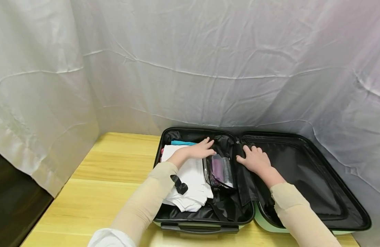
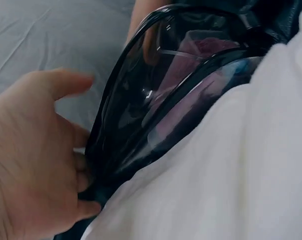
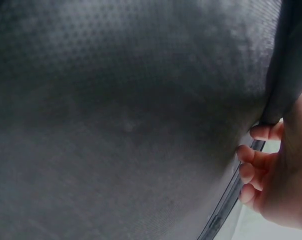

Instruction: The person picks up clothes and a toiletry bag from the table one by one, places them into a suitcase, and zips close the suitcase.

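Note:
A mint-green suitcase [image 1: 332, 164] lies open on a wooden table [image 1: 115, 171]. Its left half holds folded white clothes [image 1: 193, 178] [image 2: 231, 175], a teal item [image 1: 182, 142] and a clear black-trimmed pouch [image 1: 219, 169] [image 2: 181, 90] with purple contents. My left hand [image 1: 202, 148] [image 2: 35, 150] rests with relaxed fingers on the clothes, touching the pouch's far end. At the hinge, my right hand [image 1: 253, 158] [image 3: 276, 180] curls its fingers round the edge of the black divider flap [image 1: 246, 187] [image 3: 130, 115].
Grey-white sheeting [image 1: 190, 61] hangs behind and to both sides of the table. The suitcase's right half shows only black lining [image 1: 301, 171]. Its carry handle [image 1: 199, 229] faces me at the table's near edge. Bare wood lies to the case's left.

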`<state>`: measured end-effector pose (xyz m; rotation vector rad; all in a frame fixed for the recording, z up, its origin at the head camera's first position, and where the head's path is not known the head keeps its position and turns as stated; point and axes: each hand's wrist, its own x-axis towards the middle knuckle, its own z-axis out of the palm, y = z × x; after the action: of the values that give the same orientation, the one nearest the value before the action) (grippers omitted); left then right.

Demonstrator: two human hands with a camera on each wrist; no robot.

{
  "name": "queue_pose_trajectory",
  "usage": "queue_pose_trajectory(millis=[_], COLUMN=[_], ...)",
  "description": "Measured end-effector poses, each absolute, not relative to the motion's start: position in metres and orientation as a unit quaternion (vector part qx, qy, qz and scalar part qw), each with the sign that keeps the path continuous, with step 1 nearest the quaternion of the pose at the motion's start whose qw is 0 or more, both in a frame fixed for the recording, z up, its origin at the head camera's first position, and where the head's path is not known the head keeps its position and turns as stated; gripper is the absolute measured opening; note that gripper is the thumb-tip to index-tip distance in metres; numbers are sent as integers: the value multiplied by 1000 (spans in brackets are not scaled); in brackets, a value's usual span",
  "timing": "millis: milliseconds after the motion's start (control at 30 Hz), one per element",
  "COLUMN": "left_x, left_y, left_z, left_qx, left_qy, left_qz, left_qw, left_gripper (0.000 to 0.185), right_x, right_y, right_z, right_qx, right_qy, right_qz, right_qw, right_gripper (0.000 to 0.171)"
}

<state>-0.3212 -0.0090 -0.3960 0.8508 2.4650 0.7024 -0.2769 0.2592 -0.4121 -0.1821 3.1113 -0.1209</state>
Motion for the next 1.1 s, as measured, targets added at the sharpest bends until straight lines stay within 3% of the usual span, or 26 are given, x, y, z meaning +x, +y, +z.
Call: queue_pose_trajectory(millis=[133, 233, 433, 833, 1100], left_x=[-312, -307, -305, -306, -303], left_y=[-6, -4, -1, -10, -24], left_z=[-396, -397, -402, -386, -358], left_qx=[291, 278, 261, 268, 262], left_qy=[921, 936, 944, 946, 951], left_qz=[152, 70, -28, 17, 45], left_qw=[209, 202, 200, 180, 160], left_gripper=[106, 113, 113, 108, 100], right_x=[-277, -277, -276, -274, -277], right_y=[259, 260, 259, 253, 249], right_z=[-412, -412, -411, -409, -411], right_qx=[-58, -58, -57, -62, -61], right_qy=[998, 998, 998, 997, 997], right_qz=[-38, -38, -33, -35, -42], right_qw=[11, 9, 8, 8, 9], right_gripper=[66, 65, 66, 65, 67])
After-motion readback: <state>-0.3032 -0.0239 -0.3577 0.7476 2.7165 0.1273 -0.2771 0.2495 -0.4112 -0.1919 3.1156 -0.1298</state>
